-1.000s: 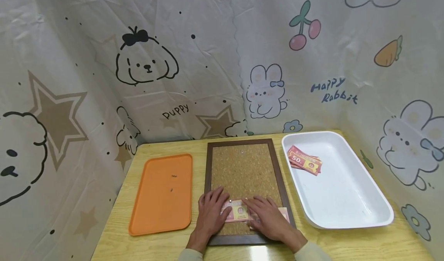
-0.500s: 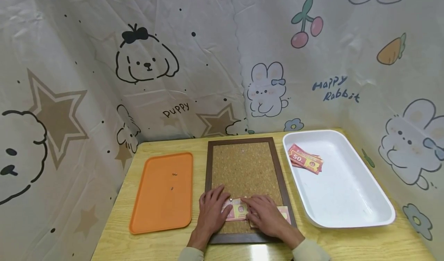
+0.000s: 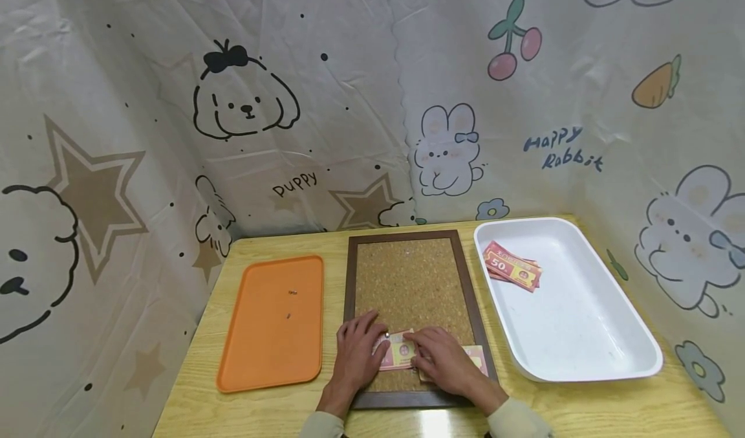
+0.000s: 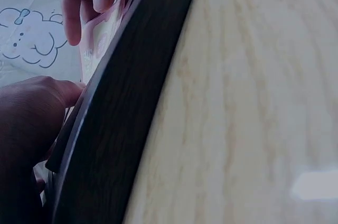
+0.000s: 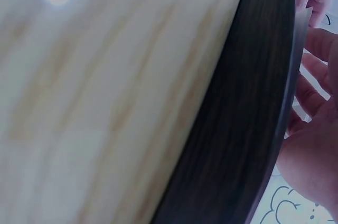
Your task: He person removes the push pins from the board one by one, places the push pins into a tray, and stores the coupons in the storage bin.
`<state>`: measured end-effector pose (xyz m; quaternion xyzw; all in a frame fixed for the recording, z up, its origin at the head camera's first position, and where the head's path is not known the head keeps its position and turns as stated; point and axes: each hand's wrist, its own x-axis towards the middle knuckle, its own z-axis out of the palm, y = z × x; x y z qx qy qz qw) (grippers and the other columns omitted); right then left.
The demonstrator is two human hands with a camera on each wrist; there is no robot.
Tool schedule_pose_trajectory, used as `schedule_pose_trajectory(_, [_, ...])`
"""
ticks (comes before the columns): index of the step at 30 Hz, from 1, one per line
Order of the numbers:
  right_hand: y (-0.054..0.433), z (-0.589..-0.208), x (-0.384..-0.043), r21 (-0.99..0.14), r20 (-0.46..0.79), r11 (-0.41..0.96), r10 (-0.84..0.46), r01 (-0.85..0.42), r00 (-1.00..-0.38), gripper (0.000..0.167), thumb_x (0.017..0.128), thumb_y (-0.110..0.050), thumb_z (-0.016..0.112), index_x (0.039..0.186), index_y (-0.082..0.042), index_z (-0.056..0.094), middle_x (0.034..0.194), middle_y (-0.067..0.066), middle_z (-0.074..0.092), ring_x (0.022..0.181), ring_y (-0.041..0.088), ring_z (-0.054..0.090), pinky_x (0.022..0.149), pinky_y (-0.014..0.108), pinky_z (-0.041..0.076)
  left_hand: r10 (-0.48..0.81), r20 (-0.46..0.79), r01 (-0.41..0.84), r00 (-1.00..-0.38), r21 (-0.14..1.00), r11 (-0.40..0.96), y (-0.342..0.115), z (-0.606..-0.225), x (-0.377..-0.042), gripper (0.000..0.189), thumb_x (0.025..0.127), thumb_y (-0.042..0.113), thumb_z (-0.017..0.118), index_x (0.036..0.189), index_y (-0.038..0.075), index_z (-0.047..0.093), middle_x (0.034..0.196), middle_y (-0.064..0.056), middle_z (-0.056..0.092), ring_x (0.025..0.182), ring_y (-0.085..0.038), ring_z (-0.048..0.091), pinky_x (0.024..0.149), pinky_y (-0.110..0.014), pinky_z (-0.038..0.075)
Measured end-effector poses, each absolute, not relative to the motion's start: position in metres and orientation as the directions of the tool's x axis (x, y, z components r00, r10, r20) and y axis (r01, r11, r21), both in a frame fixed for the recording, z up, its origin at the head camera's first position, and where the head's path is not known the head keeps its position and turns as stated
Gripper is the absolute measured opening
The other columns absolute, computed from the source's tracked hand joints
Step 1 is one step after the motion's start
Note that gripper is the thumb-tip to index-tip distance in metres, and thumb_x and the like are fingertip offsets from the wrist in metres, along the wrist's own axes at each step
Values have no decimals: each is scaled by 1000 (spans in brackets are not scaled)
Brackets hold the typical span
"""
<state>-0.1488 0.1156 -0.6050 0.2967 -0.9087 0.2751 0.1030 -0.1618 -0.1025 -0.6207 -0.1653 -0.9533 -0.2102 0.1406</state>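
In the head view a pink-and-yellow paper coupon (image 3: 400, 352) lies across the lower part of a cork board (image 3: 407, 289) with a dark frame. A small pin (image 3: 387, 335) shows at its upper left. My left hand (image 3: 357, 354) rests on the board, its thumb touching the coupon's left part. My right hand (image 3: 443, 360) pinches the coupon's right end between thumb and forefinger. A second coupon (image 3: 475, 356) lies partly hidden under that hand. The left wrist view shows the coupon (image 4: 100, 42) edge-on past the frame (image 4: 124, 71).
To the left lies an orange tray (image 3: 270, 347) with small dark metal bits (image 3: 293, 292). A white basin (image 3: 582, 308) on the right holds several coupons (image 3: 513, 268) marked 50. A printed curtain (image 3: 349, 134) surrounds the wooden table (image 3: 192, 399).
My right thumb has drawn in toward the forefinger at the coupon's right end. The coupon has tilted slightly. My left hand has barely moved.
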Motion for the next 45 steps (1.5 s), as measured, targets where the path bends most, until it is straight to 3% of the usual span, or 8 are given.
schedule_pose_trajectory(24, [115,-604,-150,-470,332,674,-463,-570,-822,39,81,-21,74,119,-15,67,105,-5,68,102,14,60,91,38,45,268,366,410,-891,395,822,-101,-624,-171,6,86,24,68,92,24,70,126,-2,63,118,-26,55,97,-51,37])
schedule_pose_trajectory(34, [116,-603,-149,-510,332,653,-452,-561,-828,40,81,-19,75,120,-14,67,106,-4,68,101,15,60,90,39,45,314,333,439,-889,423,793,-107,-621,-177,9,85,27,71,93,23,73,127,-2,63,119,-26,56,105,-58,32])
schedule_pose_trajectory(45, [117,-603,-150,-537,271,666,-445,-517,-854,41,83,-22,73,123,-16,65,112,-5,68,106,15,59,94,40,44,367,301,471,-880,453,757,-115,-619,-184,10,85,28,71,94,25,75,129,0,63,119,-26,54,104,-59,28])
